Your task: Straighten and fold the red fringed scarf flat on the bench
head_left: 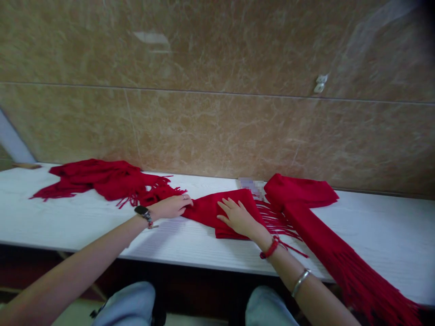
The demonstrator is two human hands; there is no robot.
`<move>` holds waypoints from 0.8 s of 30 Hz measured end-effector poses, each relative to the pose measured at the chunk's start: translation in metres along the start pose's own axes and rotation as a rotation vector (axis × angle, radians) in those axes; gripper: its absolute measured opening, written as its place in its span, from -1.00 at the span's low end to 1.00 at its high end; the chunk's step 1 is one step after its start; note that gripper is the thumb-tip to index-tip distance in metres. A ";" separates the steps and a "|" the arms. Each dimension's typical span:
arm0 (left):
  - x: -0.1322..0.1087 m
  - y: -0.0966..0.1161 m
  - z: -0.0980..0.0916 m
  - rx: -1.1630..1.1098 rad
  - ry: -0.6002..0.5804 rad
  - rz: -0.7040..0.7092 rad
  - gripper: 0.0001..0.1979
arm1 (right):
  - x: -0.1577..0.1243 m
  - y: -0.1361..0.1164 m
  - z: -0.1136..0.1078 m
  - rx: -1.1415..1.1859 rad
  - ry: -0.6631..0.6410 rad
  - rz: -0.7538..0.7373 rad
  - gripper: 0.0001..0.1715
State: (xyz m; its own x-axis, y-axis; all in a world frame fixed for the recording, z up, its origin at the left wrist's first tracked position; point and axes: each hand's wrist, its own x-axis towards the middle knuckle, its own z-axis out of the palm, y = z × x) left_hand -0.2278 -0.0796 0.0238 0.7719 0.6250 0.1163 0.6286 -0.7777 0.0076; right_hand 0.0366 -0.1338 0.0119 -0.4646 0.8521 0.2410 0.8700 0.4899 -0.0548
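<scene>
A red fringed scarf (210, 209) lies partly folded on the white table (68, 222) in front of me. My left hand (171, 206) is closed on the scarf's left end, fingers curled over the cloth. My right hand (238, 217) lies flat on the folded part, fingers spread. The scarf's fringe (272, 219) fans out to the right of my right hand. I wear a dark watch on the left wrist, a red bracelet and a silver bangle on the right arm.
A second red scarf (102, 179) lies crumpled at the table's back left. A third red scarf (322, 231) runs from the back right over the front edge. A marble wall (217, 90) stands right behind the table. My knees show below.
</scene>
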 end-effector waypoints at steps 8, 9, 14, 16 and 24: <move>-0.035 -0.009 -0.015 0.104 -0.084 -0.071 -0.65 | -0.005 0.013 0.015 -0.029 -0.056 -0.020 -0.41; -0.040 -0.011 -0.017 0.119 -0.066 -0.073 -0.63 | -0.005 0.012 0.014 -0.028 -0.058 -0.015 -0.41; -0.050 -0.020 -0.021 0.176 0.012 -0.090 -0.43 | -0.006 0.009 0.014 -0.020 -0.057 0.002 -0.43; -0.042 -0.020 -0.018 0.149 -0.006 -0.100 -0.38 | -0.007 0.009 0.014 -0.022 -0.058 -0.007 -0.44; 0.019 0.016 -0.013 0.103 -0.098 0.154 -0.57 | -0.007 0.007 0.009 -0.017 -0.084 -0.030 -0.46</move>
State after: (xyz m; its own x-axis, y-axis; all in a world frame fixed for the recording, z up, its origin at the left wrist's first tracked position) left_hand -0.2044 -0.0812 0.0390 0.8623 0.5063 0.0114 0.5045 -0.8570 -0.1050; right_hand 0.0441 -0.1348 0.0016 -0.5018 0.8500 0.1604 0.8580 0.5126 -0.0321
